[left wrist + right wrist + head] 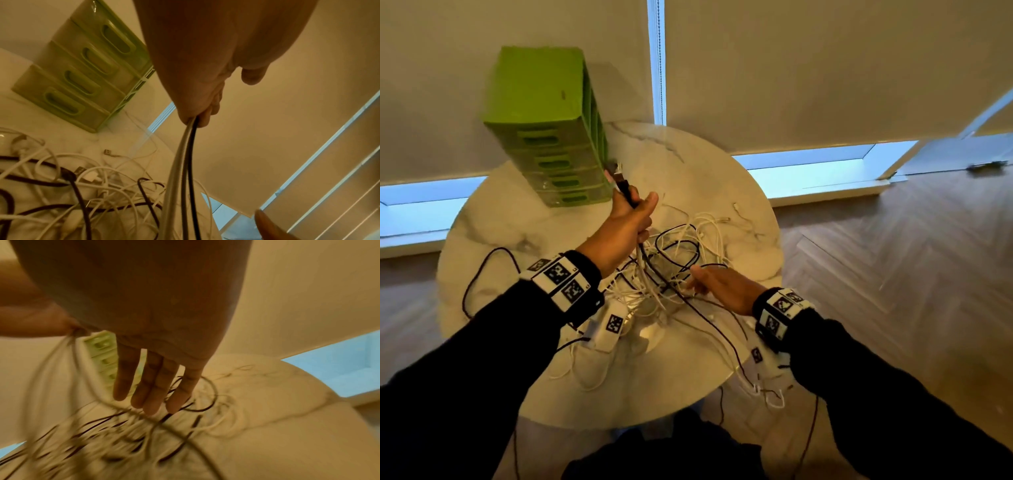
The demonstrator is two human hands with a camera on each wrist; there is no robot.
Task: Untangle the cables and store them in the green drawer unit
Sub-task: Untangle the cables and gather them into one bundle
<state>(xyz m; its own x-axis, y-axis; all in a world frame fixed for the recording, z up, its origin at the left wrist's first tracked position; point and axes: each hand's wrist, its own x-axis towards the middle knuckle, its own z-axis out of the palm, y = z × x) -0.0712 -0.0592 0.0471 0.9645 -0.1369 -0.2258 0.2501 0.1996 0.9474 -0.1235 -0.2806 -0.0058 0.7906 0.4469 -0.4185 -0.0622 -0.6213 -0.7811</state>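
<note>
A tangle of white and black cables lies in the middle of the round marble table. My left hand is raised above the pile and grips a bunch of cable ends, black and white strands hanging from the fist down into the tangle. My right hand hovers flat over the pile's right side, fingers straight, holding nothing. The green drawer unit stands at the table's far left, its drawers pushed in.
Loose cables trail over the table's near edge and left side. Roller blinds hang behind the table. Wooden floor lies to the right.
</note>
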